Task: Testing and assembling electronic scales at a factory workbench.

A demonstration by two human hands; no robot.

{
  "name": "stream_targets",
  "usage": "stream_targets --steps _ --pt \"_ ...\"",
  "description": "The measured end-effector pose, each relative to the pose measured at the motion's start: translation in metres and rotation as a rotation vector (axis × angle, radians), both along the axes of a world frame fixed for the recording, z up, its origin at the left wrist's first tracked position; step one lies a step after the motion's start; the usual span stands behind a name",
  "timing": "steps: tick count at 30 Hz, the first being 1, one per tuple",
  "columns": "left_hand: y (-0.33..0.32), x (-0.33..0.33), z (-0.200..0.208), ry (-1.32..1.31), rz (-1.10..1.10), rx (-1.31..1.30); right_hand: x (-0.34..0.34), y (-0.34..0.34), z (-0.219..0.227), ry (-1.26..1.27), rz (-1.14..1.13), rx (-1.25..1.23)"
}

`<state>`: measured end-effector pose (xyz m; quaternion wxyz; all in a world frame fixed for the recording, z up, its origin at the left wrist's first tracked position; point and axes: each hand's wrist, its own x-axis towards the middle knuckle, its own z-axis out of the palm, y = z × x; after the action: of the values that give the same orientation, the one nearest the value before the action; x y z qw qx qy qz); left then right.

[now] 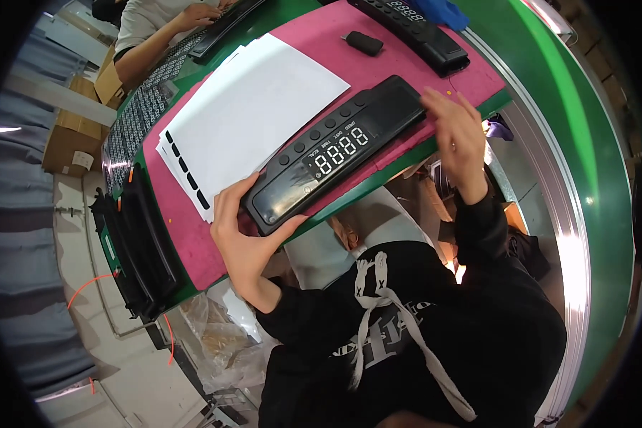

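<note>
A long black display console (335, 153) with lit white digits and a row of round buttons lies slanted across the pink mat (200, 250), close to the near table edge. My left hand (244, 232) grips its left end, thumb on the near side and fingers on the far side. At the other end, my right hand (456, 132) is raised beside the console's corner, slightly blurred, fingers loosely apart and holding nothing. Just beyond the console is a stack of white sheets (257, 107) with black strips along one edge.
Another lit console (421, 36) lies at the far right near a small black block (364, 43) and blue cloth (446, 13). Black housings (139, 242) with orange wires stand at the left edge. Across the table a co-worker's arm (150, 50) reaches to a black part. A metal rail (549, 171) runs along the right.
</note>
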<state>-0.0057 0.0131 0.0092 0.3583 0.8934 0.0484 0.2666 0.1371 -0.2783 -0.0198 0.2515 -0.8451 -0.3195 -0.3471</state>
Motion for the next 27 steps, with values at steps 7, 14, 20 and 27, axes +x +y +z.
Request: stream_targets --steps 7,14,20,27 --pt "0.003 -0.001 -0.003 -0.026 -0.026 -0.002 -0.031 0.059 0.017 -0.036 0.462 0.097" --pt "0.001 0.001 -0.001 0.009 -0.006 0.001 0.008 0.016 0.007 0.032 -0.037 -0.022" --pt "0.002 -0.003 -0.002 0.023 0.019 -0.007 -0.030 0.066 0.006 0.019 0.059 -0.040" --pt "0.009 0.003 -0.008 -0.015 0.000 -0.021 -0.111 0.169 -0.013 0.142 0.656 0.154"
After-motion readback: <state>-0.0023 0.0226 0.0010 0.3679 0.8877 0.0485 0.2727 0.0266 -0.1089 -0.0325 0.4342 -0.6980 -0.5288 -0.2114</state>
